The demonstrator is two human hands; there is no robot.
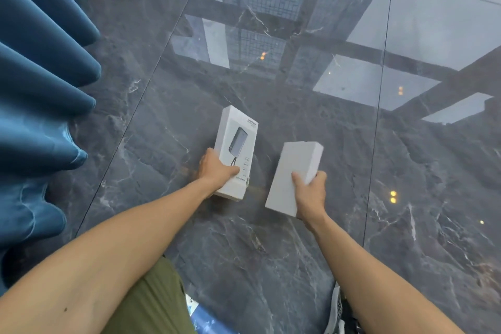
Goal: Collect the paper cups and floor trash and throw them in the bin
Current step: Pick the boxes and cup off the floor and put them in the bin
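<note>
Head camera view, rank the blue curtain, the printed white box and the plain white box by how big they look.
1. blue curtain, by far the largest.
2 and 3. printed white box and plain white box look alike, too close to rank.

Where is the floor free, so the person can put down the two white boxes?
The dark marble floor is bare almost everywhere: the wide stretch right of the plain white box, the area beyond the printed box, and the strip between the boxes. Only the left edge is crowded, where the blue curtain folds reach the floor.

Head view, steeply down, floor point(271, 252) close
</note>
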